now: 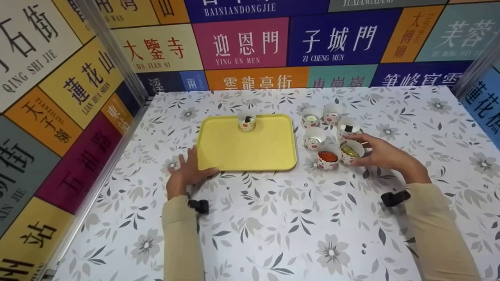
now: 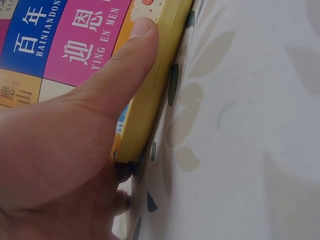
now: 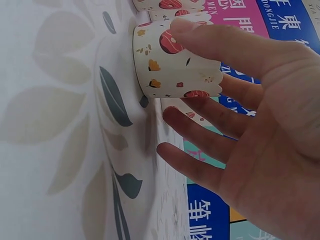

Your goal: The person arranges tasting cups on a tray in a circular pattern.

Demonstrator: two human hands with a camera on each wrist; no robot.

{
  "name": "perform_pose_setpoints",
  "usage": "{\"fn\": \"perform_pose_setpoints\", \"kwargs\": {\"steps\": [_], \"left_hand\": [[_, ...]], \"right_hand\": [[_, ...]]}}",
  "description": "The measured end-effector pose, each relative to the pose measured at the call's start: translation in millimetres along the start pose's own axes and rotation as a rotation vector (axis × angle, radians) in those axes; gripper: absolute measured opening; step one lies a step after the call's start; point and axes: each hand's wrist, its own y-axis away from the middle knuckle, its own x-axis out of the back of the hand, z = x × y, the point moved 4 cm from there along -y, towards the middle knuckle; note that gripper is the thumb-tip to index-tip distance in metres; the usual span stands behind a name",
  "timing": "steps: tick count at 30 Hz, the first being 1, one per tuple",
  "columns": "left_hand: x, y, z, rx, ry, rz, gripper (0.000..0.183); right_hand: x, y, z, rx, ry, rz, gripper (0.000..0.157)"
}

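Floral table [image 1: 261, 234]; lettered wall [image 1: 250, 43] at twelve o'clock. Left hand [image 1: 188, 171], spread, touches the tray's [image 1: 248, 150] eight-o'clock corner; right hand [image 1: 379, 154] pinches a cup [image 3: 170, 67] at its nine o'clock.

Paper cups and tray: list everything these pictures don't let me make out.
- Right wrist view: the inside of the nearest cup, hidden by its own wall.
- Right wrist view: the right hand's index fingertip, behind that cup.
- Left wrist view: the yellow tray's far end, cut off by the top edge.
- Head view: the pale filling in the cup just behind the red-filled cup, too small to identify.
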Motion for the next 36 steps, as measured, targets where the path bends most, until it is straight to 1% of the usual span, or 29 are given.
{"fn": "perform_pose_setpoints", "kwargs": {"steps": [4, 8, 15, 20, 28, 36], "left_hand": [[-0.1, -0.5, -1.1, 0.002, 0.001, 0.002, 0.119], [-0.6, -0.8, -1.7, -0.003, 0.005, 0.004, 0.120], [-0.1, 0.0, -1.4, -0.036, 0.033, 0.018, 0.116], [0.4, 0.7, -1.5, -0.036, 0.042, 0.025, 0.114], [-0.8, 0.1, -0.7, -0.033, 0.054, 0.037, 0.114], [-1.3, 0.4, -1.3, -0.032, 0.038, 0.060, 0.116]], "right_hand": [[-0.8, -1, -1, 0.005, 0.003, 0.000, 0.081], [-0.9, -1, -1, -0.022, 0.007, 0.003, 0.077], [-0.4, -3, -2, -0.057, 0.015, 0.029, 0.071], [1.4, -4, -4, -0.073, -0.009, 0.060, 0.074], [5.7, 0, -19, -0.083, -0.052, 0.139, 0.075], [4.1, 0, -31, -0.090, -0.069, 0.152, 0.078]]}}
